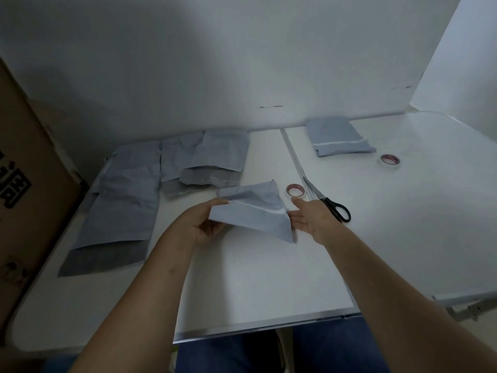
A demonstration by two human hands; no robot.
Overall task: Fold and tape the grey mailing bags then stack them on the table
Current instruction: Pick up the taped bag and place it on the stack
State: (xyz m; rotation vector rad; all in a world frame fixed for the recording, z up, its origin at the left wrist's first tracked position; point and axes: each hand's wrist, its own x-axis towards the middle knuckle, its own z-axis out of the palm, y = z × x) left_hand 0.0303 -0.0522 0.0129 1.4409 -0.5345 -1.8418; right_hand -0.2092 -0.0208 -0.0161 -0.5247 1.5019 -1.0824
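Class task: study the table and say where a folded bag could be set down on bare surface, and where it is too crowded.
Free: the near table between the forearms, and the right half beyond the scissors and far tape roll. Crowded: the left, under unfolded grey bags, and around the near tape roll.

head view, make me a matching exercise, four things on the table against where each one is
Things:
1. scissors
2. folded bag
3. unfolded bags
4. stack

Places:
A. far right, by a tape roll
B. spread flat at the left
C. between the two hands
D. along the seam of the table, right of the right hand

Pairs: 1-D, 2-C, 3-B, 4-A
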